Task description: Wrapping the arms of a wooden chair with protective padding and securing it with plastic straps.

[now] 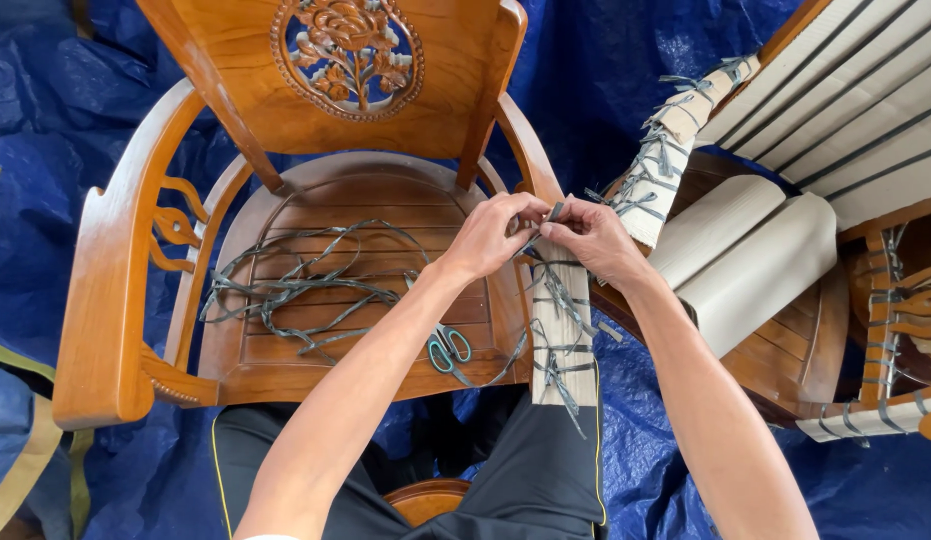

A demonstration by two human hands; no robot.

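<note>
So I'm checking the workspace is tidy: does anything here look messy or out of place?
Loose grey strapping lies in a tangle across the wooden chair seat, with scissors left near the front edge. Both hands, left and right, pinch a strap at the cardboard-wrapped armrest. Nothing looks damaged.

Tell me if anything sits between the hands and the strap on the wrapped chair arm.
Nothing visible does. The left hand and right hand already meet at the top of the wrapped chair arm, fingers pinching the strap. The scissors and loose straps lie aside on the seat.
</note>
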